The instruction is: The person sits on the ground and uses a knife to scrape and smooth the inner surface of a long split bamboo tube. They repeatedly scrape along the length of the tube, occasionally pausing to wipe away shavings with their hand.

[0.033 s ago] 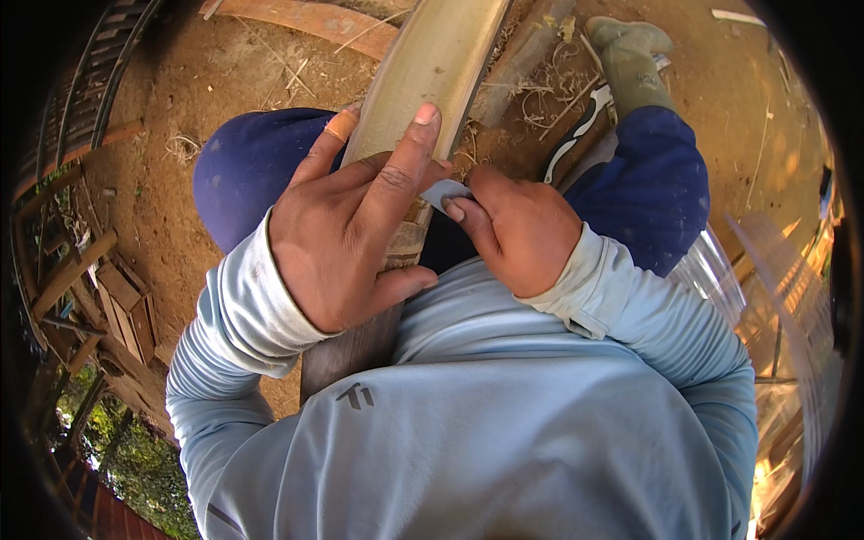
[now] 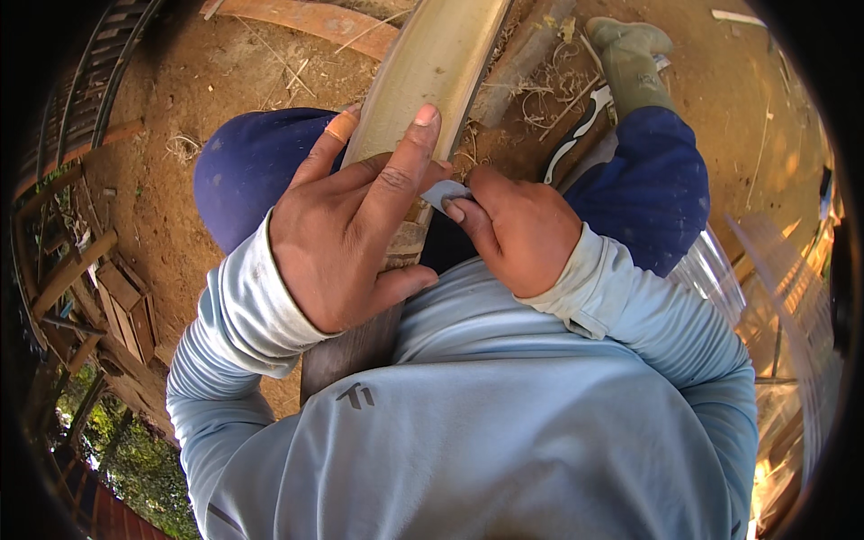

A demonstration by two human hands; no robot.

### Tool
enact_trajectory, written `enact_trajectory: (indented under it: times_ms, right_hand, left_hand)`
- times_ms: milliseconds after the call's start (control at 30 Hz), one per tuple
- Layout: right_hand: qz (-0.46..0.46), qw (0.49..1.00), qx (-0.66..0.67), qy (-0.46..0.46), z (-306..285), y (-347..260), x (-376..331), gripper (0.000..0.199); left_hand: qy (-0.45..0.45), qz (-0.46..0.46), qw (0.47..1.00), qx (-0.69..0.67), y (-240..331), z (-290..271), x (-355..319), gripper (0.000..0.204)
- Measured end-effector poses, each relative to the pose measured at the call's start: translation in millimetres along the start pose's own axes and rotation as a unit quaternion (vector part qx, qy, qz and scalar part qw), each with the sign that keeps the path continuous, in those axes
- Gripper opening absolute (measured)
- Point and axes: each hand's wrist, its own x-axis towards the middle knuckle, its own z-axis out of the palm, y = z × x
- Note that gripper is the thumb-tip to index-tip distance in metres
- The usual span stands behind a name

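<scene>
Your right hand has its fingers pinched on a small grey piece, which pokes out toward your left fingers, right by the board's edge. Your left hand is laid over the board, fingers mostly spread, though one's bent under the index. Can't tell if that one touches the grey piece. Past your right fingers there's a black-and-white handle near your boot.
</scene>
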Motion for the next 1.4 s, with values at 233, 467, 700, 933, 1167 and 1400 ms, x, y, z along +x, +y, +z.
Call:
enact_trajectory:
  times_ms: [233, 467, 700, 933, 1167, 1400]
  right_hand:
    - [-0.015, 1.000, 0.016, -0.008, 2, 2, -3, 0.025]
    - [-0.028, 0.998, 0.042, -0.045, 2, 1, -6, 0.022]
    - [-0.046, 0.996, 0.071, -0.018, 4, 5, -6, 0.017]
    - [-0.013, 0.995, 0.078, 0.067, 4, 14, 3, 0.019]
    - [0.022, 0.995, 0.074, 0.063, -3, 13, 13, 0.016]
    - [-0.020, 0.998, 0.052, 0.032, 3, 4, 1, 0.017]
  left_hand:
    - [0.006, 0.017, 1.000, 0.008, 2, 0, -2, 0.124]
    - [0.001, 0.007, 1.000, 0.006, 7, 0, -9, 0.119]
    - [0.036, -0.010, 0.999, 0.020, 7, 0, -14, 0.130]
    - [0.007, 0.009, 0.999, 0.049, 5, -4, -2, 0.138]
    - [0.008, -0.014, 0.999, 0.035, 4, -5, 0, 0.137]
    - [-0.001, -0.032, 0.999, 0.039, 9, -10, -6, 0.122]
